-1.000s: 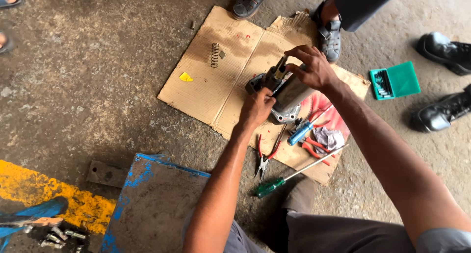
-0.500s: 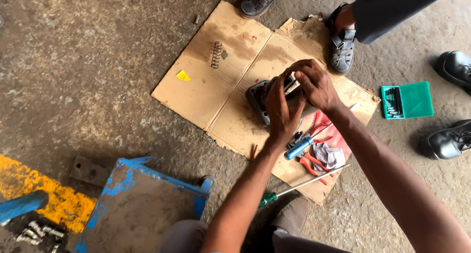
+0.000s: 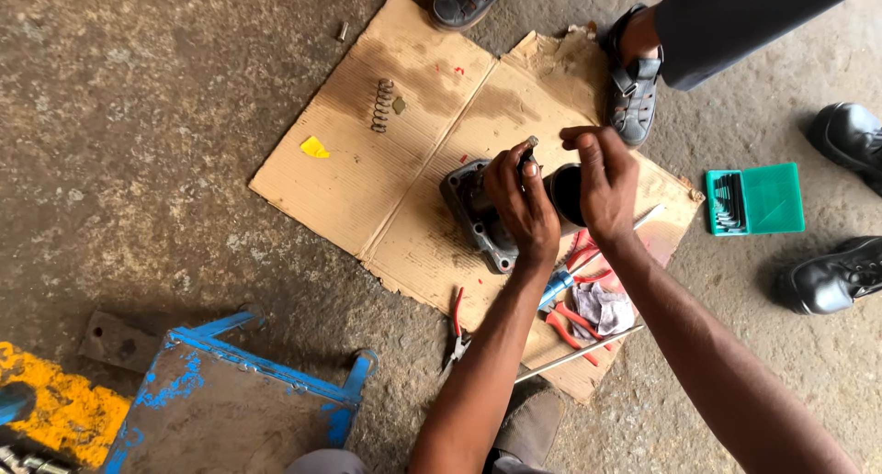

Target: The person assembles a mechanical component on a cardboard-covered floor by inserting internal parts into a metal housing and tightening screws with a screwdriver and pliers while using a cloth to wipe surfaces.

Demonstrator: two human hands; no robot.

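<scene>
Since a moment ago both hands have shifted on the grey metal housing (image 3: 478, 212), which lies on the cardboard sheet (image 3: 367, 175). The left hand (image 3: 522, 203) now curls closed over its top, pinching a small dark piece at the fingertips; the right hand (image 3: 602, 185) wraps the dark cylinder end (image 3: 565, 191), so the grip looks resettled. Left of the fingers lie a coil spring (image 3: 381, 105) and red-handled pliers (image 3: 457, 327). Right of them stand sandalled feet (image 3: 634, 93) and a green tool case (image 3: 755, 198), crowding that side.
</scene>
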